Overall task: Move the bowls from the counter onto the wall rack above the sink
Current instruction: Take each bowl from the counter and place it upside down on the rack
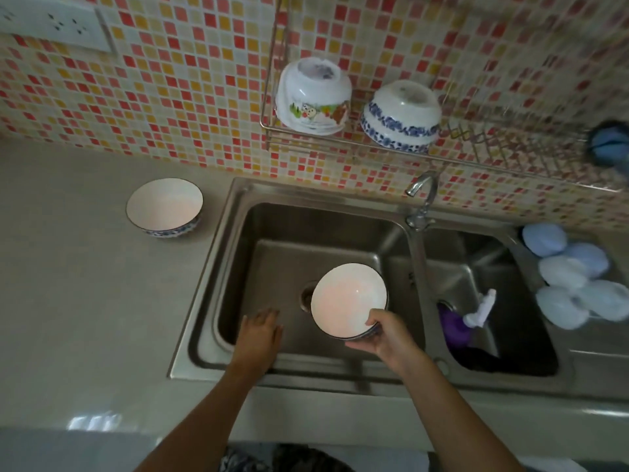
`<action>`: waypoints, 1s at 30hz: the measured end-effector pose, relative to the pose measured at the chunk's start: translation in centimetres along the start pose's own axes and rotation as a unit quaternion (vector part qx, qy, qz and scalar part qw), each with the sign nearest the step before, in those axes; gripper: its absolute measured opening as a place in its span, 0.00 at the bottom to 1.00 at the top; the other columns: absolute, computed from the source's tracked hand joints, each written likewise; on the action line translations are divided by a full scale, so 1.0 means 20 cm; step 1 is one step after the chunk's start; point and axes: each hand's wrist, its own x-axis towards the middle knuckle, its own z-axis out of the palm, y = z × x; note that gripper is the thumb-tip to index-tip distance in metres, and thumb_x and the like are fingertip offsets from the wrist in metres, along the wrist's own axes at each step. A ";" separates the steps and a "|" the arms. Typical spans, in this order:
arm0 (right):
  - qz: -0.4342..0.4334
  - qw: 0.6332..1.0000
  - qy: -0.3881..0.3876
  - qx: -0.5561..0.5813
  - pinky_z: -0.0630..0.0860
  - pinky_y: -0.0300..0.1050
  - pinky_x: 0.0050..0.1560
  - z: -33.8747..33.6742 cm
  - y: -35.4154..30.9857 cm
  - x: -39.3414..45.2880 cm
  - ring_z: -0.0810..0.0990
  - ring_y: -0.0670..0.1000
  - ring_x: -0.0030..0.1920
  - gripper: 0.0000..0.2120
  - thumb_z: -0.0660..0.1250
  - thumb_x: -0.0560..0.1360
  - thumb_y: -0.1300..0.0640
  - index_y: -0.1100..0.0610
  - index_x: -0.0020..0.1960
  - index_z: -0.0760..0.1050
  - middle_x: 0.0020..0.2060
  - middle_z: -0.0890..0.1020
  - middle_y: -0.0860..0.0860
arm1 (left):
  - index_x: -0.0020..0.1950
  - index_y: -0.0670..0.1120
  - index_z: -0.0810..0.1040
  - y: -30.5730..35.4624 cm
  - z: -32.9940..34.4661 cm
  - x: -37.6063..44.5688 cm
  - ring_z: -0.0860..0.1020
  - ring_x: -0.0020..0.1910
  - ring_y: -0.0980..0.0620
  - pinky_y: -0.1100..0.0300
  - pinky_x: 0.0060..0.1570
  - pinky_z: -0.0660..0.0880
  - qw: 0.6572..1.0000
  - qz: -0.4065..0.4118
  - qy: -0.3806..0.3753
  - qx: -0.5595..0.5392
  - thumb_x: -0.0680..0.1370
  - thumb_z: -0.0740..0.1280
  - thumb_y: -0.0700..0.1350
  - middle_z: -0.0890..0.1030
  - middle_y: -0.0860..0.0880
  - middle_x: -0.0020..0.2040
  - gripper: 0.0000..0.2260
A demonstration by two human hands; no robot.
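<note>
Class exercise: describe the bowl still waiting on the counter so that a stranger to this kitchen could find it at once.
Start at the steel sink under the mosaic wall. On the grey counter to its left stands one bowl, alone and upright. Unlike the upturned bowls on the wall rack and the bowl in the right hand, nothing touches it.

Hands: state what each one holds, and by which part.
Right hand grips a bowl by its near rim, thumb inside, over the sink. Left hand holds nothing.

A home kitchen is shown: a double steel sink (218, 267) with a tap (422, 199) is set into a tabletop (85, 318), backed by mosaic wall tiles (190, 97) carrying a wire dish rack (476, 144).
</note>
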 end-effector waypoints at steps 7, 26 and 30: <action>-0.067 0.992 0.047 -0.093 0.83 0.58 0.39 -0.08 -0.01 0.11 0.78 0.59 0.52 0.22 0.65 0.70 0.68 0.60 0.63 0.71 0.59 0.76 0.58 | 0.74 0.45 0.63 -0.02 0.05 -0.04 0.63 0.73 0.46 0.49 0.74 0.52 0.999 -0.036 0.005 0.027 0.82 0.52 0.52 0.65 0.43 0.74 0.22; -0.319 0.788 0.172 -0.498 0.77 0.53 0.56 0.01 -0.03 0.23 0.77 0.57 0.57 0.37 0.78 0.64 0.53 0.58 0.68 0.66 0.60 0.74 0.56 | 0.74 0.45 0.63 0.02 0.03 -0.07 0.67 0.70 0.45 0.53 0.72 0.59 0.997 -0.082 0.015 -0.003 0.80 0.55 0.56 0.65 0.42 0.74 0.25; -0.358 0.697 0.178 -0.596 0.77 0.57 0.55 0.01 -0.03 0.21 0.71 0.58 0.64 0.42 0.77 0.64 0.54 0.58 0.72 0.61 0.65 0.71 0.56 | 0.75 0.46 0.61 0.02 0.02 -0.08 0.66 0.71 0.45 0.53 0.72 0.58 0.997 -0.082 0.016 -0.007 0.80 0.54 0.57 0.64 0.43 0.74 0.26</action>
